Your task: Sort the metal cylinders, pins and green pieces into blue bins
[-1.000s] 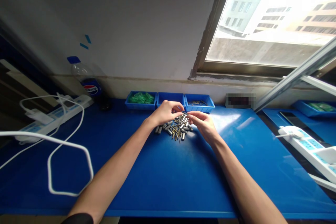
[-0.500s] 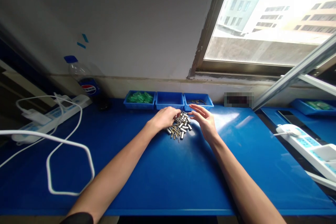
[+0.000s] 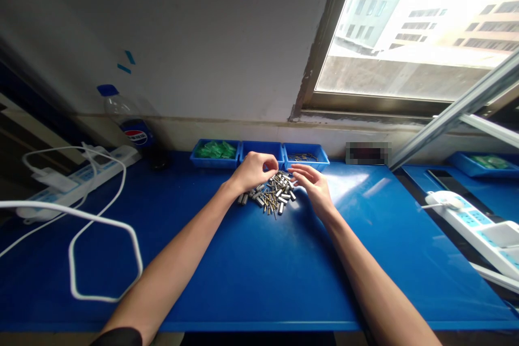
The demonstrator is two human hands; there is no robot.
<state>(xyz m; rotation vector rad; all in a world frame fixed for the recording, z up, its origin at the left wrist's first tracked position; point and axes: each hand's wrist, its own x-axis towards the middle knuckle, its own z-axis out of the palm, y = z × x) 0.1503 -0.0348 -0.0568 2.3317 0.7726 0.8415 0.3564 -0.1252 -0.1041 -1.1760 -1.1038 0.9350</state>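
Since the left hand (image 3: 253, 170) has lifted, baring the pile's (image 3: 272, 195) nine-o'clock edge for picking, the right hand (image 3: 314, 184) curves loosely at three; I cannot tell whether either grips anything.

Metal pieces (image 3: 281, 207), dozens — four blue trays (image 3: 214, 162), two power strips (image 3: 470, 219), one bottle (image 3: 138, 132)

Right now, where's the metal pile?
In the head view, near centre, the metal pile lies in front of the middle blue tray, left of the right hand.
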